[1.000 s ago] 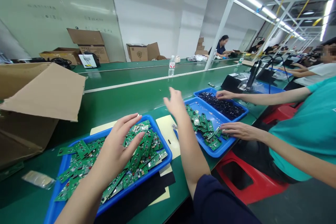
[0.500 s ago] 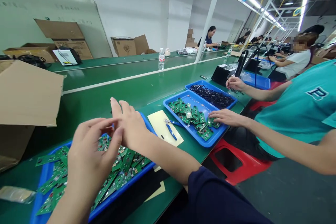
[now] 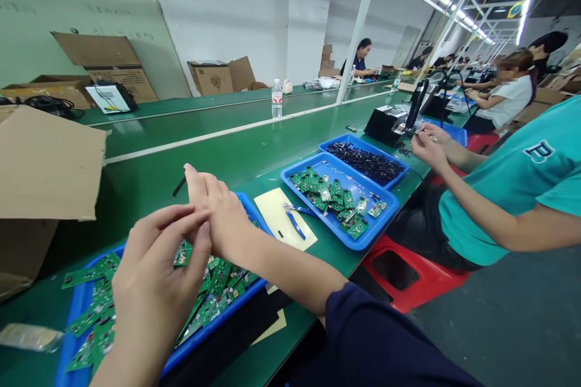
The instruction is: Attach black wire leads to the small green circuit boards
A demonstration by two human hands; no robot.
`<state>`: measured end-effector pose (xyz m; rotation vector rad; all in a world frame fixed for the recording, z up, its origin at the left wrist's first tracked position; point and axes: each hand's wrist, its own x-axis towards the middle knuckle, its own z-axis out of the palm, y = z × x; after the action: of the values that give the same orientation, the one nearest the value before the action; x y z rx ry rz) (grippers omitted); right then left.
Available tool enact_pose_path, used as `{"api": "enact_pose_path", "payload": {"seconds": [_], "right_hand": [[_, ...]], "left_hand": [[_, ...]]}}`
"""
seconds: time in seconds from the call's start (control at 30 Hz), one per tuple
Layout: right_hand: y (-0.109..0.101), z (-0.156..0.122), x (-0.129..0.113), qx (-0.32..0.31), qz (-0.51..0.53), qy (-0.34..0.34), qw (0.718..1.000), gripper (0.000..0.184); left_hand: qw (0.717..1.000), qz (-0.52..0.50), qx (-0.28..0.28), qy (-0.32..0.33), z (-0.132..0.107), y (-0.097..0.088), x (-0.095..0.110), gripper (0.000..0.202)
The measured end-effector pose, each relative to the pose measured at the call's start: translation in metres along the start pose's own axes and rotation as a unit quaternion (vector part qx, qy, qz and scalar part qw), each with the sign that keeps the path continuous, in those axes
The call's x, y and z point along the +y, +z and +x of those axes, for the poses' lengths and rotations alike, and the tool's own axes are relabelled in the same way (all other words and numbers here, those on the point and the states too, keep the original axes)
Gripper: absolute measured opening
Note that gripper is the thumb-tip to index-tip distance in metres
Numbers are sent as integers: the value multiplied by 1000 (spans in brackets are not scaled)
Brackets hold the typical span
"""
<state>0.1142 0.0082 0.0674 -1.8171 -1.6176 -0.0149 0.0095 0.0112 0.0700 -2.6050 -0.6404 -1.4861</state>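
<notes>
My left hand (image 3: 154, 272) has its thumb and fingers pinched together against the thumb side of my right hand (image 3: 220, 211); whatever lies in the pinch is hidden. The right hand shows its back, with fingers bent forward and the thumb out of sight. A thin dark strip (image 3: 180, 187) sticks out beside its index finger, seemingly held there. Both hands are over a blue tray (image 3: 245, 305) heaped with green circuit boards (image 3: 102, 296).
Right of my tray lie yellow paper (image 3: 267, 205) and blue-handled cutters (image 3: 296, 224). Further right are a blue tray of boards (image 3: 363, 242) and one of black parts (image 3: 363, 163). A co-worker in teal (image 3: 508, 193) sits beside them. A cardboard box (image 3: 49, 163) stands left.
The dark strip now shows beyond my right hand's fingers, where only a trace was visible before. The co-worker's hand has left the board tray, and both their hands are together near the black device.
</notes>
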Motion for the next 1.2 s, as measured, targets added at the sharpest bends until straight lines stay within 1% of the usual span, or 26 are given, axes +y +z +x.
{"api": "enact_pose_path", "payload": {"seconds": [0.1,0.2,0.27,0.4,0.6,0.7,0.77,0.8,0.9,0.97,1.07,1.13,1.2], "right_hand": [[0,1,0,-3,-7,6,1000,55],[-2,0,-2,-4,6,9,1000,60],[-3,0,-2,-4,7,11,1000,60],[-3,0,-2,-15,-15,11,1000,56],[-1,-1,-3,-2,9,17,1000,58],[0,-1,-3,-9,0,11,1000,55],[1,-1,-3,-9,-1,8,1000,55],[1,-1,-3,-5,0,9,1000,56],[0,-2,-4,11,5,12,1000,60],[-1,-3,-4,11,7,8,1000,60],[-1,-3,-5,19,5,1,1000,57],[-2,-4,-7,30,4,-7,1000,58],[-2,-5,-9,35,10,-17,999,60]], "left_hand": [[1000,-1,8,26,-1,-1,2,15],[1000,8,6,2,0,-2,2,21],[1000,7,4,-2,0,-1,2,20],[999,3,14,32,-3,0,3,12],[1000,18,2,16,-1,-3,5,19],[998,-7,-10,64,0,-5,5,12],[996,-12,-24,82,0,-5,4,13],[997,-6,-28,73,0,-5,4,16],[999,13,-24,17,0,-4,1,26],[1000,6,-29,9,-1,-5,0,24],[999,-10,-40,24,-1,-6,-4,16],[999,-19,-28,0,-1,-6,-9,19],[999,-27,-21,-36,0,-5,-12,26]]}}
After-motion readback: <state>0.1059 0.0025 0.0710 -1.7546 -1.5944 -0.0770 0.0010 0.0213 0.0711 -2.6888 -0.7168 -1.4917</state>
